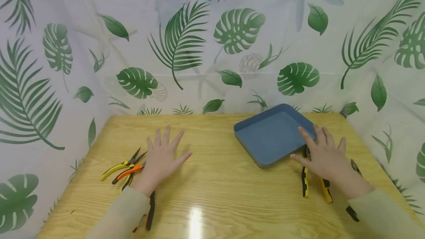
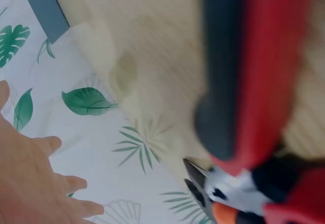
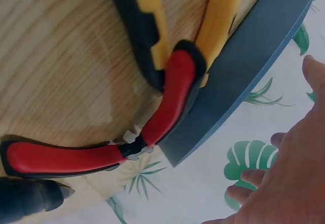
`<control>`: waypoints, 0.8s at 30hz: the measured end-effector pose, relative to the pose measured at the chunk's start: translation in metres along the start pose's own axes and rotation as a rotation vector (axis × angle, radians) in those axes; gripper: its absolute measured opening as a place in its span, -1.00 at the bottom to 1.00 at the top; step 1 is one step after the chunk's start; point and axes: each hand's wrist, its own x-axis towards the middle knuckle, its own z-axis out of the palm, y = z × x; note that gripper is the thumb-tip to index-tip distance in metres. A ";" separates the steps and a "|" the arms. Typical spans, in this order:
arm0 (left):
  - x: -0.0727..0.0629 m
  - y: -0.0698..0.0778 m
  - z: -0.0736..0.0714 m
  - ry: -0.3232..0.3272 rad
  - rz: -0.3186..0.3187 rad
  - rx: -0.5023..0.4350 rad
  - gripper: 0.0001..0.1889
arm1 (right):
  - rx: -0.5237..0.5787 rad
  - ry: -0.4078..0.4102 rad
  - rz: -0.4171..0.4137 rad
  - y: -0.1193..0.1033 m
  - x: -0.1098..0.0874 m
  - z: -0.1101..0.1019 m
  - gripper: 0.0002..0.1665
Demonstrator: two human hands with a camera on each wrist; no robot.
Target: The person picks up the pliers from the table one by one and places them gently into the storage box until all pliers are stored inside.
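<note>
My left hand [image 1: 161, 159] is spread with straight fingers above several pliers on the left of the table. Beneath it lie pliers with yellow handles [image 1: 114, 171], pliers with orange handles [image 1: 127, 173] and a dark handle [image 1: 151, 213] partly under the sleeve. A red and black handle [image 2: 269, 76] looms large in the left wrist view. On the right, my right hand [image 1: 325, 158] is also spread, overlapping the near right corner of a blue-grey tray [image 1: 270, 137]. Below that hand lie yellow and black pliers [image 1: 305, 183]. Red-handled pliers [image 3: 63, 159] show in the right wrist view. Neither hand holds anything.
The wooden table [image 1: 212, 180] meets a leaf-patterned cloth [image 1: 196, 95] at its back and sides. A plier head [image 1: 356, 166] and a black handle end [image 1: 352, 214] show around the right forearm. Another dark tool [image 3: 30, 199] lies low in the right wrist view.
</note>
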 end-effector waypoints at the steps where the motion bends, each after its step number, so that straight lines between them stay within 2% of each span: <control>1: 0.002 0.002 0.000 0.000 0.003 -0.005 -0.13 | 0.004 0.004 0.003 0.002 0.000 0.001 0.20; 8: 0.012 0.015 0.001 -0.031 0.019 -0.021 -0.13 | 0.022 0.034 0.023 0.009 0.003 0.006 0.19; 16: 0.019 0.025 0.003 -0.055 0.030 0.006 -0.13 | 0.013 0.013 0.043 0.011 0.008 0.004 0.17; 24: 0.023 0.032 0.011 -0.062 0.045 -0.013 -0.11 | 0.018 0.002 0.049 0.013 0.013 0.001 0.15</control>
